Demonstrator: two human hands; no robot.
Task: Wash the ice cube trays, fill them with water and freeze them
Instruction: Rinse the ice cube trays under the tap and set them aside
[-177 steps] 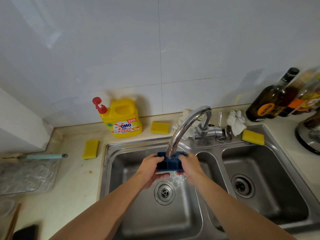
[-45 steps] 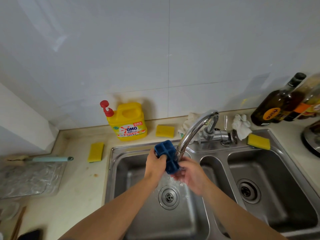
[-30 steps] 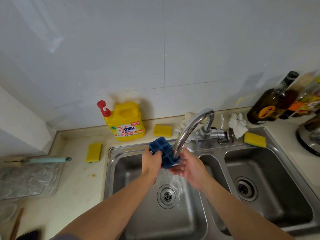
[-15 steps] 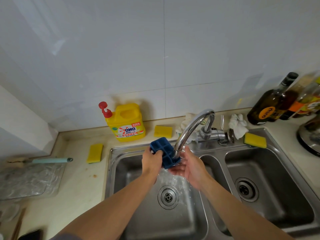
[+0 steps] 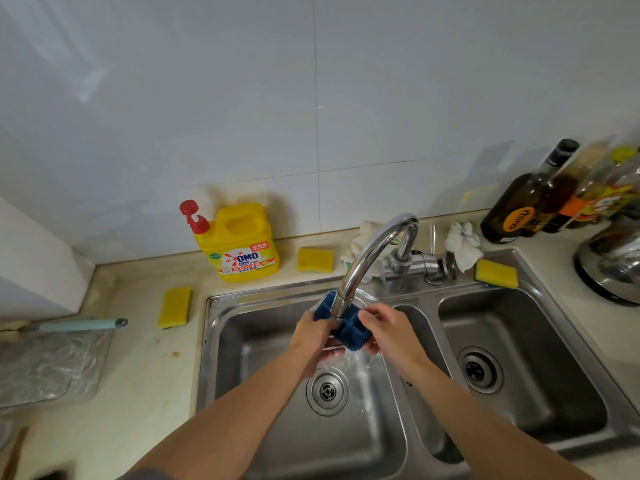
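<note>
While water spills off its underside, the blue ice cube tray [image 5: 348, 329] sits tilted right under the mouth of the chrome faucet [image 5: 370, 251], above the left sink basin [image 5: 242, 341] and its drain strainer [image 5: 327, 391]. The left hand [image 5: 311, 337] grips the tray's left side, with its fingers curled underneath. The right hand [image 5: 388, 329] holds the right side, its fingers bent over the top edge and close together. The tray lies between the two hands, and part of it is hidden by the spout. On the counter behind stand a yellow OMO detergent jug [image 5: 242, 244] and a yellow sponge [image 5: 315, 259]. A dark glass bottle [image 5: 526, 202] stands at the far right.
</note>
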